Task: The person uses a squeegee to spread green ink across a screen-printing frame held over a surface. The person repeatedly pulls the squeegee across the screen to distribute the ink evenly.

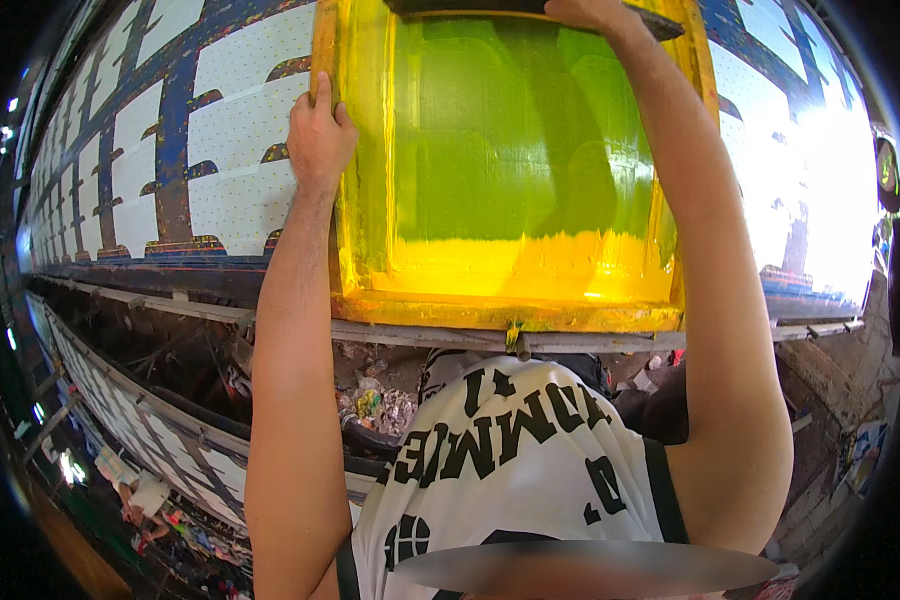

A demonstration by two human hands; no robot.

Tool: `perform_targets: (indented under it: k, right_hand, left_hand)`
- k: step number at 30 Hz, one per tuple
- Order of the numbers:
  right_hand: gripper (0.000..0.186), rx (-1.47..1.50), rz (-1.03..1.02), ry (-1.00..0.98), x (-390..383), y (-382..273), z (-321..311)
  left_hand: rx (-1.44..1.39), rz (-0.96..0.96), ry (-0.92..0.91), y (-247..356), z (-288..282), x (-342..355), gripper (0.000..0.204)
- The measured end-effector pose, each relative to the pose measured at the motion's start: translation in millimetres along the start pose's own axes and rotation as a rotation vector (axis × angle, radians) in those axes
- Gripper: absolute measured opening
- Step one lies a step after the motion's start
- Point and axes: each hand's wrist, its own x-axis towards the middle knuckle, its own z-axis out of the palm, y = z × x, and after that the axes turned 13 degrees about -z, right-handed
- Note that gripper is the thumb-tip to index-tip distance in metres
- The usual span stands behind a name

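Note:
In front of me a screen printing frame (510,315) lies flat on a long table, its wooden rim smeared yellow. Its mesh (510,130) looks green, and a band of wet yellow ink (540,268) covers the near end. My left hand (322,140) grips the frame's left rim, with the index finger lying along it and other fingers partly hidden. At the far end, my right hand (590,11) is closed on a dark squeegee (490,7) that spans most of the frame's width. The upper picture edge cuts off part of that hand and the squeegee.
White panels (240,120) with dark blue borders cover the table left and right of the frame. A metal rail (590,342) runs along the near edge. Another table with panels (150,420) stands lower left, near a person (145,500). Scraps (375,400) litter the floor.

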Motion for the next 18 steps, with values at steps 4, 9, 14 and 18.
perform_targets:
  k: [4, 9, 14, 18]
  right_hand:
    - [0.028, 0.148, -0.011, -0.030, -78.3, -60.1, -4.7]
    - [0.042, 0.176, 0.018, -0.136, -180.9, -146.5, -4.2]
    - [0.035, 0.293, 0.018, -0.037, -277.9, -234.2, -4.6]
    - [0.050, 0.311, 0.078, 0.015, -321.9, -286.0, -8.8]
  left_hand:
    - [0.026, -0.029, -0.035, 2.5, -3.4, -1.5, 0.061]
    - [0.011, -0.001, 0.003, -3.4, 2.6, -0.8, 0.062]
    - [-0.005, 0.022, 0.047, -10.5, 13.0, -0.9, 0.062]
    - [-0.023, -0.004, 0.002, -10.3, 11.2, 0.1, 0.063]
